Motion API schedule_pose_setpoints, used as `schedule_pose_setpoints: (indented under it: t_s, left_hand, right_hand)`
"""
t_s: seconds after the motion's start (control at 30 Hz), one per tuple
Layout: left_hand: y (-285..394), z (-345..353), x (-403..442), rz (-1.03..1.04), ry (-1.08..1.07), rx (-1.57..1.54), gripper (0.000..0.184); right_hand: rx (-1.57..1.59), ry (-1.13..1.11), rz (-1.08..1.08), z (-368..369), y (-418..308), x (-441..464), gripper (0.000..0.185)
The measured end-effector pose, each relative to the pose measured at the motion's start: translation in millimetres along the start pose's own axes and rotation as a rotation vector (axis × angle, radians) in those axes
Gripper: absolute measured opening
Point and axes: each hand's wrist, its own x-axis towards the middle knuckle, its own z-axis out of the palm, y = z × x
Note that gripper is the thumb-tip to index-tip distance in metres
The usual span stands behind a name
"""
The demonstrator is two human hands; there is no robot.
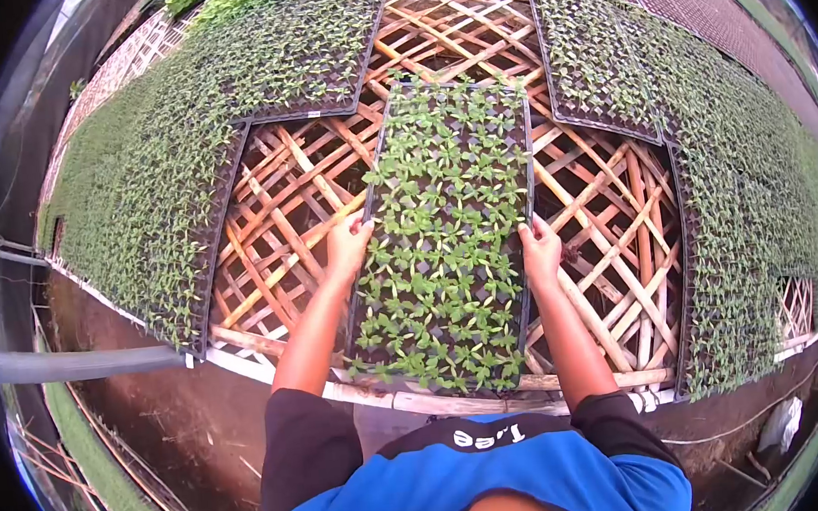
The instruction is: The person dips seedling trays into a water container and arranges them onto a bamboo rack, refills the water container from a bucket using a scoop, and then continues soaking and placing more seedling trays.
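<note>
A black seedling tray [372,186] full of leafy green seedlings [446,243] lies lengthwise in front of me, over a lattice bench of bamboo slats. My left hand [349,246] grips its left edge, thumb on the rim and fingers curled at the side. On the opposite edge, my right hand [541,248] pinches the rim at about the same height. The fingertips under the tray are hidden. Whether the tray rests fully on the slats or is slightly raised, I cannot tell.
Bamboo slats [280,198] show on both sides of the tray. Rows of seedling trays stand at the left [163,179] and right [741,200]. A grey pipe [81,362] juts in from the left. White plastic [781,423] lies on the ground at the lower right.
</note>
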Motion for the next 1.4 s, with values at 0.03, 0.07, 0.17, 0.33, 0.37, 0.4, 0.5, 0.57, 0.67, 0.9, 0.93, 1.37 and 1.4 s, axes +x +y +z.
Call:
schedule_pose_setpoints:
  t_s: [0.03, 0.07, 0.17, 0.33, 0.37, 0.4, 0.5, 0.57, 0.67, 0.9, 0.93, 1.37, 1.4]
  left_hand:
    - [8, 1, -3, 0.067, 0.037, 0.005, 0.026]
    - [16, 3, -5, 0.133, 0.073, 0.009, 0.025]
    - [54, 5, -4, 0.287, 0.157, 0.043, 0.023]
    - [86, 2, 66, 0.404, 0.208, 0.043, 0.022]
    - [91, 4, 91, 0.424, 0.221, 0.062, 0.022]
    - [95, 8, 117, 0.444, 0.235, 0.080, 0.022]
    - [106, 20, 205, 0.484, 0.307, 0.156, 0.023]
    - [110, 29, 264, 0.502, 0.351, 0.230, 0.024]
    - [108, 45, 346, 0.523, 0.418, 0.290, 0.024]
    - [107, 63, 473, 0.360, 0.397, 0.379, 0.021]
    - [97, 68, 486, 0.318, 0.409, 0.416, 0.021]
    - [129, 37, 367, 0.694, 0.327, 0.457, 0.026]
    - [137, 38, 341, 0.676, 0.275, 0.356, 0.026]
  right_hand:
    - [0.002, -0.021, 0.012, 3, -12, -1, 0.023]
    - [-0.107, 0.002, -0.066, 5, -31, -5, 0.024]
    - [-0.309, 0.041, -0.232, 15, -75, -4, 0.026]
    - [-0.199, 0.066, -0.251, 37, -92, 70, 0.028]
    - [-0.215, 0.080, -0.309, 46, -89, 96, 0.028]
    - [-0.232, 0.093, -0.369, 54, -85, 125, 0.028]
    - [-0.362, 0.149, -0.361, 84, -86, 213, 0.028]
    - [-0.455, 0.189, -0.384, 103, -88, 269, 0.028]
    - [-0.528, 0.223, -0.339, 131, -83, 348, 0.030]
    - [-0.704, 0.192, -0.326, 178, -74, 454, 0.032]
    - [-0.707, 0.150, -0.331, 187, -57, 467, 0.032]
    - [-0.042, -0.235, 0.260, 18, -50, 243, 0.029]
    - [0.217, -0.144, 0.455, -3, -42, 217, 0.024]
